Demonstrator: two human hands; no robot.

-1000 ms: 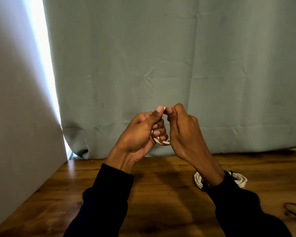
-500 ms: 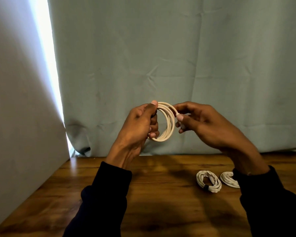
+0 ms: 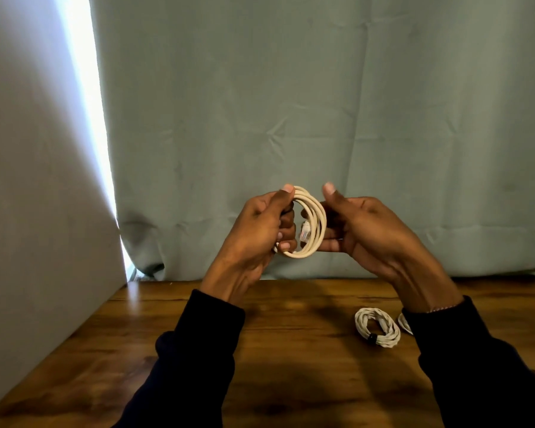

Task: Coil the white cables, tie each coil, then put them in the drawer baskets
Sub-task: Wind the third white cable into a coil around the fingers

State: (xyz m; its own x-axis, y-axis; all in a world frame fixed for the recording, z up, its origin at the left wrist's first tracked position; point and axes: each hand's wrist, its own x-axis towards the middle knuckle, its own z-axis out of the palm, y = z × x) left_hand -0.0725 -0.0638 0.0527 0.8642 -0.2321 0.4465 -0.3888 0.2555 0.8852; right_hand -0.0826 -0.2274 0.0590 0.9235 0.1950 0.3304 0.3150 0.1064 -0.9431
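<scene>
I hold a coil of white cable [image 3: 318, 218] upright in the air above the wooden table [image 3: 291, 372]; its clear plug hangs inside the loop. My left hand [image 3: 254, 230] grips the coil's left side, thumb on top and fingers curled through it. My right hand [image 3: 374, 230] is at the coil's right side, its fingers reaching against the loops and its thumb lifted off them. A tied white coil [image 3: 377, 327] with a black tie lies on the table at the right. A second coil [image 3: 404, 323] next to it is mostly hidden by my right sleeve.
A grey-green curtain [image 3: 322, 118] hangs along the back of the table. A pale wall panel [image 3: 28, 211] closes the left side. No drawer or basket is in view.
My right hand has let go of the cable end it pinched and now lies beside the coil with the thumb raised. The end plug now hangs inside the loop.
</scene>
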